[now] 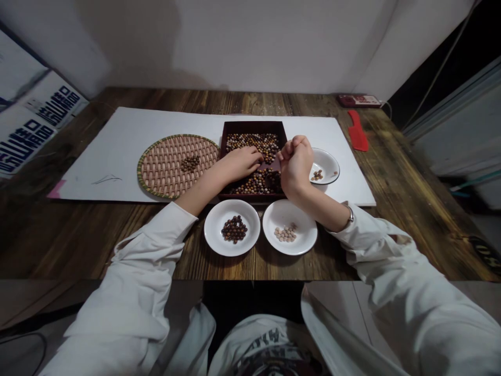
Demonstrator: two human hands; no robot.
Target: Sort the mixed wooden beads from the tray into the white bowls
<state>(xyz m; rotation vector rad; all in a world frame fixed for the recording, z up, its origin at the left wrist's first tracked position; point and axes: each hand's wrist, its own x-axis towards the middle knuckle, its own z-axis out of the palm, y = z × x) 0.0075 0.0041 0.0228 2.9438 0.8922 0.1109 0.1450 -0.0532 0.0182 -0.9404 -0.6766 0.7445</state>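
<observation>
A dark red box (254,197) holds many mixed beads (250,140) in brown, yellow and pale tones. My left hand (245,161) reaches over the box's left side, fingers bent down at the beads; whether it grips any is too small to tell. My right hand (297,164) is raised at the box's right edge, its fingers curled in, their contents hidden. In front stand a white bowl (211,237) with dark brown beads (235,230) and a second white bowl (301,244) with pale beads (285,233). Another bowl (329,159) with yellowish-brown beads (317,175) is partly behind my right hand.
A round woven tray (156,162) with a small pile of brown beads (190,163) lies on a white board (97,177) at the left. A red comb (357,133) and a red-and-white box-like object (359,101) lie at the right on the wooden table (410,209).
</observation>
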